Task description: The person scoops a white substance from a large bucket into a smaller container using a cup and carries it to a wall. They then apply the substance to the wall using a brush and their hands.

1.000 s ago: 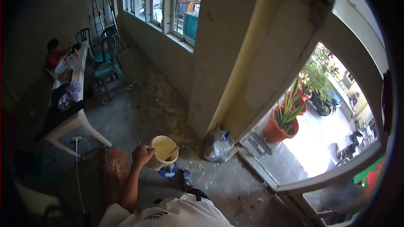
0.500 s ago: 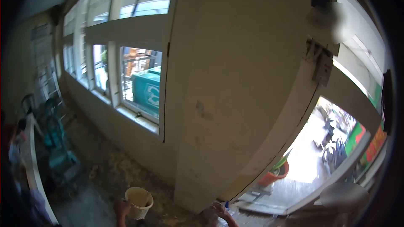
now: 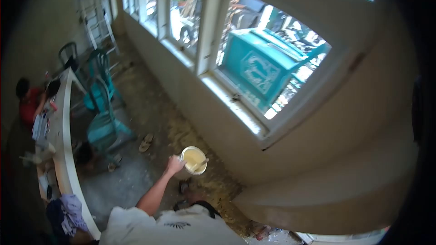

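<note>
My left hand is closed on the rim or handle side of a small white bucket, held out in front of me above the floor. Cream-coloured paint lies inside it. A paintbrush leans in the bucket, its handle resting at the right rim. I cannot make out my right hand at this moment; the front of my light shirt fills the bottom of the view.
Teal plastic chairs and a long white-edged counter stand at left, with a person in red behind it. Sandals lie on the floor. A ladder leans at the back. Windows line the wall; clear plastic lies at lower right.
My view has swung left and down, away from the doorway. The bucket now appears higher and further right, still in my left hand. My right hand has left the view.
</note>
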### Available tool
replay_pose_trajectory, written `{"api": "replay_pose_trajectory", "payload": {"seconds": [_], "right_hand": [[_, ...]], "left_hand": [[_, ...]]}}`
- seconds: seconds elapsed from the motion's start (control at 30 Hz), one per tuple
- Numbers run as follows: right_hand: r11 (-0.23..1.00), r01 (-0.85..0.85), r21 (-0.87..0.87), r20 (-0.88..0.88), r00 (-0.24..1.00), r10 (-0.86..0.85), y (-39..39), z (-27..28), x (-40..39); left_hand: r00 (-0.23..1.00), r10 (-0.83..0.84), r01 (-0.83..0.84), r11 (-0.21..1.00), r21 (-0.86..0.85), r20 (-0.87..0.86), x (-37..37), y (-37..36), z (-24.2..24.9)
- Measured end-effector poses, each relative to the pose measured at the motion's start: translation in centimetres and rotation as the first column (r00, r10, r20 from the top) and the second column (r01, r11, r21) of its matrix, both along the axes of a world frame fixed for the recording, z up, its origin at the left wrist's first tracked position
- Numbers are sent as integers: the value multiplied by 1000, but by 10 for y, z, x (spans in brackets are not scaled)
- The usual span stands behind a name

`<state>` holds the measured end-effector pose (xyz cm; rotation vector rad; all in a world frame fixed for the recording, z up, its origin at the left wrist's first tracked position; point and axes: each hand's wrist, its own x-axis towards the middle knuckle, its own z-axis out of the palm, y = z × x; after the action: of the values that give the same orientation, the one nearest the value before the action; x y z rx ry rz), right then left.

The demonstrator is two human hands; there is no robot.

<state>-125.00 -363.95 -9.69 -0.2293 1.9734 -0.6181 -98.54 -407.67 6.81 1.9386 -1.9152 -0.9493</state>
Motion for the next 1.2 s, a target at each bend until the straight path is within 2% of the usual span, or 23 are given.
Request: {"api": "replay_pose_trajectory", "payload": {"seconds": [0.03, 0.17, 0.23, 0.33, 0.37, 0.4, 0.47, 0.57, 0.67, 0.7, 0.77, 0.83, 0.9, 0.97, 1.03, 1.13, 1.2], "right_hand": [[1000, 5, 31, 1, 1000, -5, -13, -4, 4], [998, -4, 63, -16, 1000, 5, -92, -16, 1], [999, -37, -26, -93, 995, 34, -140, -10, -19], [937, -168, -306, -302, 951, 72, -252, 4, -74], [915, -122, -385, -256, 966, 21, -307, 37, -83], [851, -17, -524, -118, 992, -53, -359, 74, -86], [818, 105, -565, 6, 992, -124, -447, 165, -60], [847, 96, -523, -74, 985, -157, -500, 159, -53], [878, 45, -477, -103, 989, -106, -518, 122, -18], [895, 35, -445, -107, 990, -92, -520, 105, -7], [915, 106, -390, 3, 993, -114, -522, 84, 36], [893, 394, -217, 123, 919, -376, -507, 31, 80], [975, 211, -70, -31, 976, -213, -479, -27, 129], [991, 125, 43, -38, 992, -123, -511, 4, 161], [990, 112, 91, -15, 994, -111, -551, 37, 176], [990, 115, 77, 0, 993, -116, -627, 64, 190], [991, 126, 42, 14, 992, -127, -680, 71, 202]], "left_hand": [[1000, -10, 10, 1000, -21, -2, 5, -24, -5], [999, 34, -31, 995, 99, -28, 23, -126, -5], [998, 62, -63, 996, 62, 14, 31, -160, 6], [997, 81, -81, 996, 37, 3, 47, -218, 12], [996, 92, -92, 995, 36, -1, 52, -236, 18], [994, 100, -100, 995, 7, -34, 59, -257, 6], [994, 94, -94, 996, 4, -49, 75, -298, -9], [991, 134, -135, 989, 56, 21, 93, -355, 0], [992, 122, -125, 989, 83, 33, 116, -419, -34], [997, 78, -79, 980, 182, 13, 122, -437, -8], [998, 57, -56, 990, 127, -2, 138, -481, -18], [998, 56, -56, 988, 145, 2, 157, -518, -36], [999, 51, -51, 985, 164, 9, 179, -565, -42], [998, -1, -7, 990, 143, 58, 194, -609, -47], [1000, 16, -20, 985, 173, 22, 208, -652, -43], [990, -54, 26, 977, 210, 127, 224, -717, -50], [981, -93, 66, 985, 160, 170, 231, -762, -62]]}}
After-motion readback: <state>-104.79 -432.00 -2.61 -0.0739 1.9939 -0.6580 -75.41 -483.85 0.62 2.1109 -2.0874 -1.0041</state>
